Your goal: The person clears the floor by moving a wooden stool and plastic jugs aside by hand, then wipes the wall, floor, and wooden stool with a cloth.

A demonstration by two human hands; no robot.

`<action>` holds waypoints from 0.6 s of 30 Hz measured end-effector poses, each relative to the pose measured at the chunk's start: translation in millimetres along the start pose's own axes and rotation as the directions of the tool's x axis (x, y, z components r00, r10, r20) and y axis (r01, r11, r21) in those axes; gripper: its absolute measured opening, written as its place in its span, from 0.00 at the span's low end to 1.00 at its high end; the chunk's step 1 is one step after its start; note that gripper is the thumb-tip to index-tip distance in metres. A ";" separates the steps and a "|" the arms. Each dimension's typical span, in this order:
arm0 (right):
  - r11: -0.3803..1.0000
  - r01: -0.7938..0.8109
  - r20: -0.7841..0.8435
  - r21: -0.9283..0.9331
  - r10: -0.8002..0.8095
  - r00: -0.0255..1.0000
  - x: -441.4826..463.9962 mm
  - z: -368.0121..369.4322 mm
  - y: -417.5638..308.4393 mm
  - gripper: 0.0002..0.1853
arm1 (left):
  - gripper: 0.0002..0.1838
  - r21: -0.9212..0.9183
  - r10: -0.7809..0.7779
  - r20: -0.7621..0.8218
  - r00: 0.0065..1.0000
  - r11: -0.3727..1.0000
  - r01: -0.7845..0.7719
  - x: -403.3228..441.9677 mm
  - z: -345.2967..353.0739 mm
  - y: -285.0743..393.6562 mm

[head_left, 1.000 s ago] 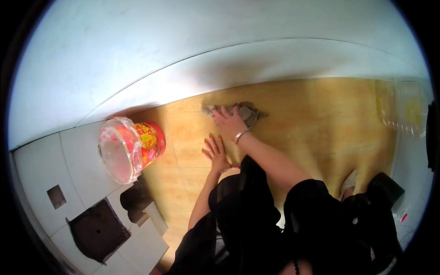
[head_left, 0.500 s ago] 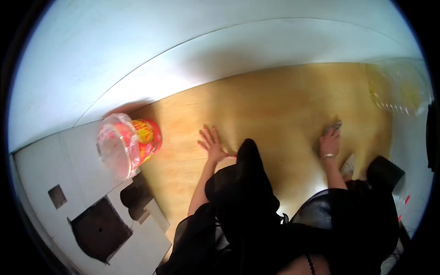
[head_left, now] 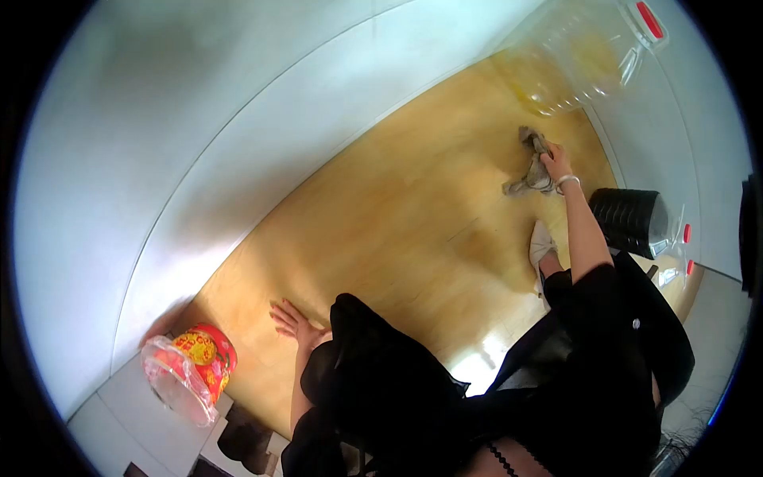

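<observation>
My right hand (head_left: 559, 163) is closed around a crumpled grey-brown rag (head_left: 538, 171) on the yellow wood-look floor (head_left: 381, 207). A thin bracelet (head_left: 567, 180) circles that wrist. Lower in the view, my left hand (head_left: 292, 322) rests flat on the floor with its fingers spread, holding nothing. To its left stands a red and yellow bucket (head_left: 213, 358) with clear plastic over its mouth. Beyond my right hand, near the wall, is a big clear jug (head_left: 572, 56) with a red handle and some yellowish liquid.
White walls (head_left: 238, 127) border the floor. A jug of dark liquid (head_left: 628, 221) stands right of my forearm, with red-capped bottles beside it. My pale pointed shoe (head_left: 542, 245) is below the rag. White panels with dark cut-outs (head_left: 245, 441) lie at lower left.
The view has turned and shifted right. My right hand has moved with the rag toward the clear jug, and more of the rag shows. My left hand remains flat on the floor.
</observation>
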State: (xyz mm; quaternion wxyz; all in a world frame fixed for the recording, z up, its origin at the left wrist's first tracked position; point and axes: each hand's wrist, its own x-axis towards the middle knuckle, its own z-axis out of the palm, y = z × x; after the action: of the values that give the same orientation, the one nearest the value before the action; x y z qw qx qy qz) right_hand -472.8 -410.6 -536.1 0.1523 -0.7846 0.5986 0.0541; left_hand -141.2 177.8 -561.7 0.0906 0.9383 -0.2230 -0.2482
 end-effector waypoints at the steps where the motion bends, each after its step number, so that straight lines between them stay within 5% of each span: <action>1: 0.966 -0.158 -0.019 -0.207 0.157 0.987 -11.3 2.6 -23.1 0.33 | 0.77 0.035 0.005 -0.022 1.000 0.999 -0.005 5.8 5.0 -4.5; 4: 0.951 -0.124 0.034 -0.285 0.139 0.990 -53.5 -0.9 -63.7 0.36 | 0.77 0.055 -0.007 -0.013 1.000 0.998 0.007 2.7 1.0 -0.1; 7: 0.859 0.230 0.135 -0.457 -0.188 0.973 -141.3 35.8 -113.1 0.36 | 0.76 0.036 -0.011 -0.015 1.000 0.999 0.011 5.5 -0.4 9.6; 8: 0.904 0.237 0.104 -0.355 -0.214 0.971 -144.2 34.9 -113.2 0.36 | 0.76 0.055 -0.057 -0.041 0.998 0.997 0.059 1.6 1.9 5.8; 12: 0.719 0.602 0.355 -0.348 -0.493 0.794 -262.1 69.8 -124.7 0.38 | 0.73 0.003 -0.049 -0.052 0.997 0.999 0.049 6.7 9.2 -8.9; 18: 0.633 0.729 0.428 -0.262 -0.600 0.675 -334.4 70.8 -100.0 0.37 | 0.70 -0.012 -0.072 -0.044 0.996 0.997 0.071 12.3 18.9 -13.5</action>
State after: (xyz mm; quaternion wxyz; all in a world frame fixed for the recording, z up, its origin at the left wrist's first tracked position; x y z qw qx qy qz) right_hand -463.1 -56.8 -496.4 0.0815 -0.9460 0.2059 0.2369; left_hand -136.3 182.9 -587.0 0.0916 0.9505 -0.1859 -0.2314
